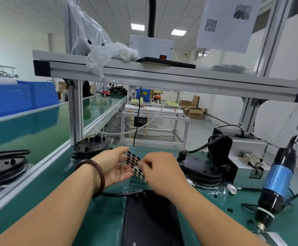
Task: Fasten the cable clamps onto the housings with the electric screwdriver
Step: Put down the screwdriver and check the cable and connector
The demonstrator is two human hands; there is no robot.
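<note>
While our left hand [112,166] is spread flat against a white sheet [135,166] of black oval dots, our right hand [159,172] pinches its edge. A smooth black housing [150,219] lies just below on the green worktop [91,210]; the blue screwdriver [277,185] leans at the right.

**Bare arms, one bracelet**
What's worn: a bracelet [101,174] on the wrist just behind the left grip [112,166]. It's a smooth, round, dark reddish-brown band with a slight shine, and it sits a bit loose; can't tell the material. The left forearm [56,201] and right forearm [206,210] are both uncovered right down to the bottom edge of the shot.
</note>
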